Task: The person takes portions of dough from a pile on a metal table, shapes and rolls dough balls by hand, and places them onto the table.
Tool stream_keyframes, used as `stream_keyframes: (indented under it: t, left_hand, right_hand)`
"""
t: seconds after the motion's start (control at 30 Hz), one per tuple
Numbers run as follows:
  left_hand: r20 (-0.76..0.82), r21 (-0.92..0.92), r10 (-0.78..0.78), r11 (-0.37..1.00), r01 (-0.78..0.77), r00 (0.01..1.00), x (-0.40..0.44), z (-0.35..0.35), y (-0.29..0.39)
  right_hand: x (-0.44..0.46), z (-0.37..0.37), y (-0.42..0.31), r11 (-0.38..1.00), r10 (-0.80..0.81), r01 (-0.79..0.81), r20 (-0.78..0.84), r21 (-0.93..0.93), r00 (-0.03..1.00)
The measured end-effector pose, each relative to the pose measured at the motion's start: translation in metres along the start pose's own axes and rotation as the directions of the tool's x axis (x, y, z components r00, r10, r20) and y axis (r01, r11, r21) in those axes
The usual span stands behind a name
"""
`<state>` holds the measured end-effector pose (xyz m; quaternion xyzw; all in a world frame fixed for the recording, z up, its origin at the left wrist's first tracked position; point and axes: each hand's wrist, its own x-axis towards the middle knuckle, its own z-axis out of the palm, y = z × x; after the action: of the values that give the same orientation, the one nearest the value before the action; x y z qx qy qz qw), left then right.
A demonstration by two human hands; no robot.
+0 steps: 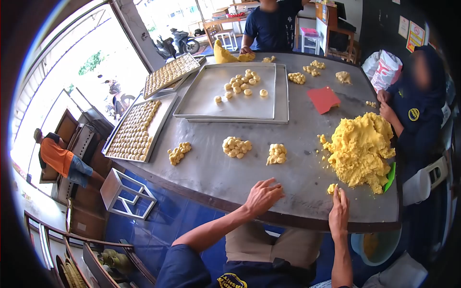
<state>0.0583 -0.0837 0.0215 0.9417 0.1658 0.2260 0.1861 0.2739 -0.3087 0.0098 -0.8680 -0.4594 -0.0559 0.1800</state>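
My right hand (339, 211) pinches a small lump of yellow dough (332, 189) at the table's near edge. Just beyond it rises a big crumbly mound of the same yellow dough (360, 149), with a green scraper (390, 177) partly under its right side. My left hand (263, 196) hovers over the near edge, palm down, its fingers stretched out and apart; its palm is hidden. Past that hand lie three piles of small dough balls: one on the left (179, 153), one in the middle (236, 147) and one on the right (277, 154).
A large metal tray (201, 103) holds scattered balls; fuller trays (161, 139) line the table's left side. A red sheet (323, 100) lies near the mound. Co-workers stand at the far side (271, 29) and right side (418, 101). A white stool (126, 194) stands on the blue floor.
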Motion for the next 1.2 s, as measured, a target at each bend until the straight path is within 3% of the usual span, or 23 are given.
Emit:
stream_keyframes:
  t: [0.03,0.1,0.13,0.23,0.27,0.33,0.37,0.4,0.47,0.57,0.6,0.7,0.73,0.77,0.8,0.9,1.0,1.03,1.1,1.13,1.2]
  left_hand:
    - [0.000,0.130,0.104,0.986,-0.103,0.995,0.004,0.004,0.003]
    - [-0.055,0.158,0.029,0.987,-0.020,0.998,0.033,0.005,0.006]
    - [-0.084,0.171,-0.011,0.985,0.025,0.996,0.047,0.007,0.008]
    - [-0.149,0.346,0.136,0.935,-0.077,0.979,0.065,0.044,-0.009]
    - [-0.104,0.199,0.080,0.978,-0.058,0.991,0.067,0.051,-0.009]
    - [-0.104,0.250,0.171,0.958,-0.140,0.980,0.072,0.056,-0.013]
    - [-0.101,0.275,0.216,0.944,-0.181,0.971,0.075,0.055,-0.014]
    - [-0.106,0.256,0.151,0.959,-0.120,0.983,0.080,0.054,-0.017]
    - [-0.037,0.196,0.156,0.970,-0.146,0.987,0.081,0.048,-0.026]
    - [-0.007,0.197,0.256,0.948,-0.250,0.967,0.073,0.051,-0.030]
    - [-0.026,0.231,0.270,0.938,-0.257,0.962,0.073,0.055,-0.032]
    - [-0.128,0.301,0.209,0.939,-0.163,0.970,0.077,0.051,-0.026]
    - [-0.121,0.310,0.190,0.940,-0.145,0.974,0.074,0.047,-0.024]
    - [-0.111,0.316,0.173,0.940,-0.130,0.979,0.070,0.044,-0.022]
    - [-0.182,0.461,0.287,0.870,-0.176,0.940,0.059,0.047,-0.019]
    - [-0.015,0.502,0.025,0.865,-0.014,1.000,0.048,0.059,-0.004]
    - [-0.155,0.493,-0.019,0.865,0.095,0.988,0.045,0.050,0.003]
    - [-0.219,0.493,-0.035,0.858,0.141,0.975,0.043,0.047,0.005]
    - [-0.117,0.530,-0.022,0.844,0.081,0.993,0.013,0.043,0.012]
    - [-0.059,0.548,-0.020,0.835,0.050,0.998,0.004,0.037,0.016]
    - [-0.047,0.352,-0.144,0.924,0.151,0.988,-0.003,0.022,0.024]
  right_hand:
    - [0.005,-0.003,0.003,0.997,0.032,-0.031,-0.013,0.076,0.999]
    - [0.020,-0.009,0.008,0.969,0.101,-0.092,-0.030,0.230,0.994]
    - [0.024,-0.007,0.008,0.974,0.085,-0.059,-0.111,0.219,0.990]
    - [0.030,-0.003,0.008,0.990,0.016,-0.001,-0.109,0.139,0.994]
    - [0.031,-0.004,0.009,0.994,-0.007,0.017,-0.084,0.112,0.996]
    - [0.035,-0.008,0.014,0.997,-0.051,0.054,-0.040,0.058,0.998]
    - [0.037,-0.011,0.016,0.999,-0.048,0.047,0.017,0.016,0.999]
    - [0.040,-0.015,0.017,0.999,-0.043,0.045,0.072,-0.026,0.996]
    - [0.045,-0.024,0.024,0.995,-0.012,0.028,0.165,-0.095,0.986]
    - [0.037,-0.027,0.038,0.991,0.027,-0.031,0.034,0.133,0.999]
    - [0.030,-0.021,0.045,0.995,0.054,-0.063,0.122,0.076,0.991]
    - [0.008,0.003,0.023,0.984,0.107,-0.109,-0.021,-0.137,0.994]
    - [0.004,-0.004,0.011,0.982,0.175,-0.166,0.098,-0.091,0.980]
    - [-0.002,-0.015,-0.002,0.984,0.173,-0.168,0.094,-0.059,0.980]
    - [-0.010,-0.015,-0.002,0.991,0.135,-0.132,0.082,-0.038,0.987]
    - [-0.020,-0.015,-0.009,0.999,0.054,-0.054,0.006,0.001,0.999]
    - [-0.020,-0.023,-0.015,0.997,-0.076,0.076,-0.003,-0.016,0.997]
    - [-0.019,-0.027,-0.011,0.999,-0.046,0.046,0.022,0.019,0.999]
    - [-0.018,-0.034,-0.001,0.996,0.004,-0.011,0.078,0.094,0.997]
    - [-0.018,-0.030,0.004,1.000,-0.005,0.005,0.023,0.016,1.000]
    - [-0.017,-0.025,-0.006,0.992,0.023,-0.018,0.041,-0.124,0.999]
